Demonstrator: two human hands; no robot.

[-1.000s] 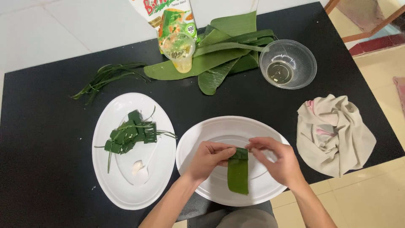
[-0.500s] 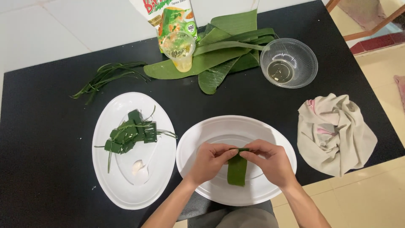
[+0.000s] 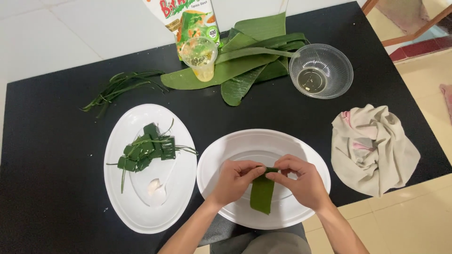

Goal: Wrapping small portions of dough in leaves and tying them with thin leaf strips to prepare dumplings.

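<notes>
Both my hands pinch the top end of a green leaf strip (image 3: 262,195) over a white oval plate (image 3: 235,146). My left hand (image 3: 238,180) grips the strip's upper left corner. Fingers of my right hand (image 3: 301,181) hold the upper right corner. The strip hangs down toward me from the fingertips. To the left, a second white oval plate (image 3: 117,188) carries several small folded leaf parcels (image 3: 146,149) tied with thin green strands, and a white spoon (image 3: 157,186).
Large green leaves (image 3: 245,66) lie at the back of the black table (image 3: 56,155), with a plastic cup (image 3: 200,57) and a printed bag (image 3: 186,19). A clear bowl (image 3: 321,70) holds a little oil. Thin leaf strands (image 3: 120,87) lie back left, a crumpled cloth (image 3: 372,148) right.
My hands have drawn closer together at the top of the leaf strip, and the strip's upper end is folded in more than a second ago.
</notes>
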